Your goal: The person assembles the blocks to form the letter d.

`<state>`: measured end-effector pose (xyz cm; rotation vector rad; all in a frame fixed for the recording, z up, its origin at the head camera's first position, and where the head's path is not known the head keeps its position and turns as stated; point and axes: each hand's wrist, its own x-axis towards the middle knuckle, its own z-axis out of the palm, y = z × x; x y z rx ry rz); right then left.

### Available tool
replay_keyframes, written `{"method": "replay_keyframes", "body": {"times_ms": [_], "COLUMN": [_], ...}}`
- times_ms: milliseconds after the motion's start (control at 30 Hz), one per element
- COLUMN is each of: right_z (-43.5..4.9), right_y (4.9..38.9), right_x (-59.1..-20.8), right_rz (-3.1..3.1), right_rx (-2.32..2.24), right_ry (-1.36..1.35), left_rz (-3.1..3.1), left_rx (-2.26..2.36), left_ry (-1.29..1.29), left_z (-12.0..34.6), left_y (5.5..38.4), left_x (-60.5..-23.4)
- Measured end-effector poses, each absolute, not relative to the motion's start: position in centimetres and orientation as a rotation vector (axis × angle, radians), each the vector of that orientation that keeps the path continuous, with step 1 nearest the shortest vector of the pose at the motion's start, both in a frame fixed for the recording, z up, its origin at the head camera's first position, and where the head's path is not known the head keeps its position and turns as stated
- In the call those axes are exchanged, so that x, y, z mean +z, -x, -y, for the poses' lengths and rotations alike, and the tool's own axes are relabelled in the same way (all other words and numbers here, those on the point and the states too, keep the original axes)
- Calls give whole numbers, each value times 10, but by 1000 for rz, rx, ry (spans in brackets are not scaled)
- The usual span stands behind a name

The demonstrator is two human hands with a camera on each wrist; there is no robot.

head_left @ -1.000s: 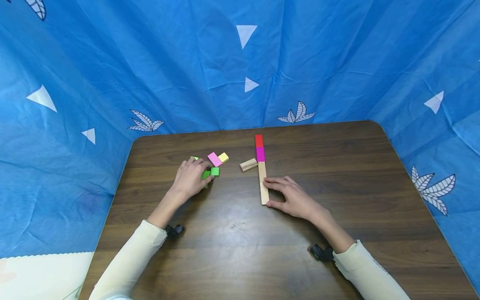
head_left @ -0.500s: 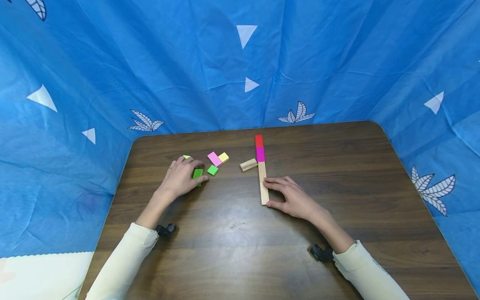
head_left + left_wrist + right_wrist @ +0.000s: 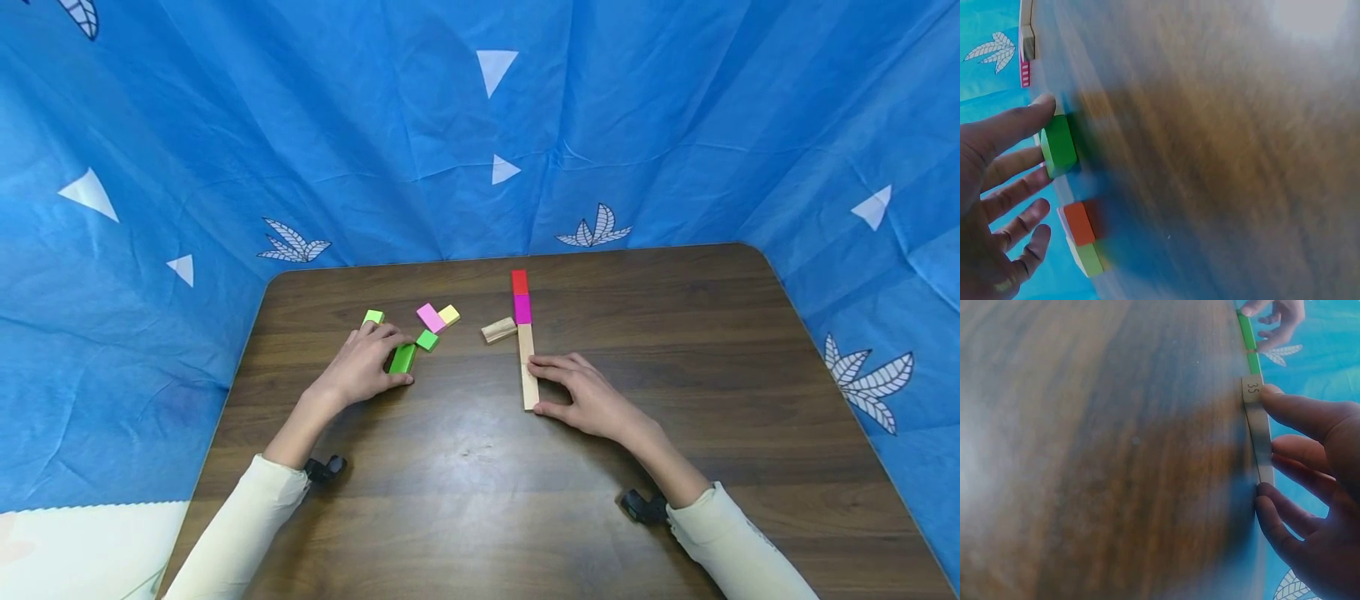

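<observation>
My left hand (image 3: 363, 367) pinches a green block (image 3: 402, 359) between the thumb at its near end and the index finger at its far end. In the left wrist view the remaining fingers spread loosely below that block (image 3: 1060, 147). A smaller-looking green block (image 3: 427, 340) lies right beside its far corner. At the centre a straight row runs away from me: plain wooden blocks (image 3: 527, 367), then a magenta block (image 3: 522, 309) and a red block (image 3: 520, 282). My right hand (image 3: 581, 393) holds the near plain block, thumb on its end marked 35 (image 3: 1252, 389), fingertips along its right side.
A pink block (image 3: 431, 317) touches a yellow block (image 3: 449, 315) behind the green ones. Beyond my left fingers sits a light green block (image 3: 373, 317). One loose wooden block (image 3: 498, 330) lies slanted against the row's left side. A blue curtain (image 3: 420, 125) borders the brown table (image 3: 675, 333).
My left hand has moved left and slightly nearer me, taking the green block away from the pink and yellow ones and turning it. The smaller green block has turned. The right hand stays put.
</observation>
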<state>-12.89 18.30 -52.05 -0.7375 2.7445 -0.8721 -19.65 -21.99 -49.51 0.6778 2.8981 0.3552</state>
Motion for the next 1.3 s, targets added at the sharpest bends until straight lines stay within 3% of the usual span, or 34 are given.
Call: {"method": "replay_keyframes", "body": {"times_ms": [733, 1300], "right_z": [-182, -182], "right_y": [131, 128], "right_x": [-519, -520], "right_rz": [-2742, -2747], "right_rx": [-880, -885], "right_ry": [747, 748], "left_rz": [-3070, -3098], "left_rx": [309, 465], "left_ry": [-316, -352], "left_z": [210, 196], "left_y": [193, 181], "left_x": [-500, -495]}}
